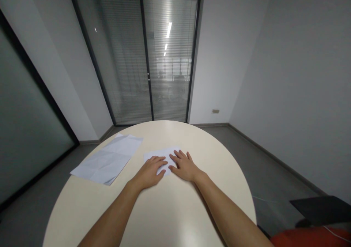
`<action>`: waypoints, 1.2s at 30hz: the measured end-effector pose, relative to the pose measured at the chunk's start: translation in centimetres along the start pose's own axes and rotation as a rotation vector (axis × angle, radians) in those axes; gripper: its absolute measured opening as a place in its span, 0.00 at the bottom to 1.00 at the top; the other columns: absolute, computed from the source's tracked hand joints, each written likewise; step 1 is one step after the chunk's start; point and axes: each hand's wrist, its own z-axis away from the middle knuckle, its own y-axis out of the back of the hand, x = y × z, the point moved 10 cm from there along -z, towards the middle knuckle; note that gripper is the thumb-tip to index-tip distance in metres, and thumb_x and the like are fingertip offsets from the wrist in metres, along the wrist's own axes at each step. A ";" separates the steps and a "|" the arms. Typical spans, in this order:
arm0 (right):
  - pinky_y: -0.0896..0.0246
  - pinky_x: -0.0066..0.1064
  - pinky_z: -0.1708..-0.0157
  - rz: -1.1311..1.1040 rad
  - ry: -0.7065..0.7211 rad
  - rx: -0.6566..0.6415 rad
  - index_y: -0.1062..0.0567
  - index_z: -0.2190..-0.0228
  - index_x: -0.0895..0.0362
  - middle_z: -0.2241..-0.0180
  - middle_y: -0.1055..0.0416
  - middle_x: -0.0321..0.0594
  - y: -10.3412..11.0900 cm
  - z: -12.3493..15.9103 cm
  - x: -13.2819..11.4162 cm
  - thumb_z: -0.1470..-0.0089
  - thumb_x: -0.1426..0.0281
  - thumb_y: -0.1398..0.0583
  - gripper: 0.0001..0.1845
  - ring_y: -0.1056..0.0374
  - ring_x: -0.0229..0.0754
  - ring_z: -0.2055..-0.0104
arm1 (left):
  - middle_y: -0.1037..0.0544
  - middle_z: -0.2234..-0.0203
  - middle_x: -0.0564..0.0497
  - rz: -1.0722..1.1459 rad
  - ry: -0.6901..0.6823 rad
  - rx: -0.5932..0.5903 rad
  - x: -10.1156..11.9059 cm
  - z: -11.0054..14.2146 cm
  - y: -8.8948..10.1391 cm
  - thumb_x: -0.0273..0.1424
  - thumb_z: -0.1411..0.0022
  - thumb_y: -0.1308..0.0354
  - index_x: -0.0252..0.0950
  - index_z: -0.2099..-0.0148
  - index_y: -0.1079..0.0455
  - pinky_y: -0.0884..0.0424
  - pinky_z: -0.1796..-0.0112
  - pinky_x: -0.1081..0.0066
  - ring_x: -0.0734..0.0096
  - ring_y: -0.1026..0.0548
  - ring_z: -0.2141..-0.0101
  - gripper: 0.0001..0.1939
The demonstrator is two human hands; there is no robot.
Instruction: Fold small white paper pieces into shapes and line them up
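Yeah, seeing left hand (150, 171) and right hand (187, 168) with fingers spread | on small white paper (162, 152), atop round table (164, 210) | could skew or crease it via uneven pressure | might nudge larger creased paper (112, 159) off-edge with careless left forearm (115, 210)

A small paper (162, 152) is pressed flat by both hands (152, 172) near the middle of the counter (164, 210); creased sheets (109, 159) are spread at its left edge.

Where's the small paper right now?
Head view: the small white paper lies mid-table, under both hands, right of the larger creased sheets.
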 end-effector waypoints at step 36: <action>0.77 0.59 0.32 0.017 -0.065 0.006 0.43 0.32 0.54 0.28 0.57 0.48 0.3 -0.2 1.1 0.34 0.53 0.50 0.35 0.68 0.59 0.26 | 0.35 0.34 0.48 -0.005 0.034 -0.113 -0.4 0.5 -0.6 0.28 0.36 0.47 0.42 0.35 0.32 0.46 0.34 0.51 0.55 0.41 0.34 0.26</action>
